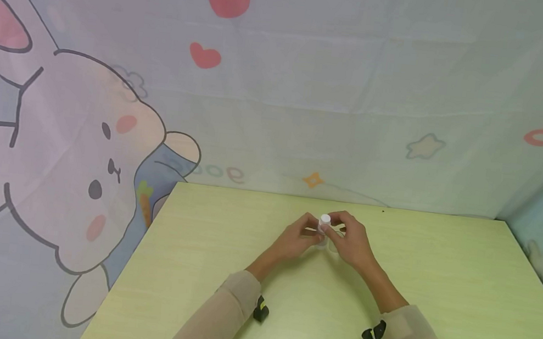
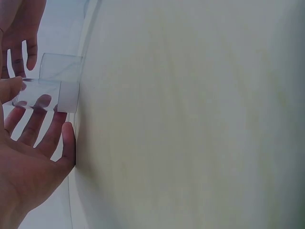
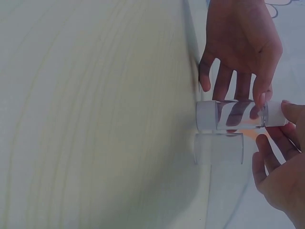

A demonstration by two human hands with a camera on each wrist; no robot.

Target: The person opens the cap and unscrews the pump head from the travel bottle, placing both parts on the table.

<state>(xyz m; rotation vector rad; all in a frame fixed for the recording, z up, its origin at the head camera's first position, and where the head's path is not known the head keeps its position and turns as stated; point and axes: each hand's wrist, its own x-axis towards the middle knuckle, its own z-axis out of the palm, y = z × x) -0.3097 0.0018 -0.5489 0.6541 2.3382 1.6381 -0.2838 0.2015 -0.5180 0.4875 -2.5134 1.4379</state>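
Bottle [image 3: 228, 115] is upright, left hand [image 1: 294, 239] gripping its clear body, right hand [image 1: 355, 245] pinching its white cap [image 3: 274, 114]; clear container [image 3: 219, 149] stands beside.

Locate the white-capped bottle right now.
In the head view, the white-capped bottle is right of centre near the back of the table, between the left hand and right hand; a clear cylinder is to its right.

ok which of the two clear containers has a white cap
The bottle held by the left hand, with the right hand gripping its white cap. The clear cylinder beside it shows no white cap.
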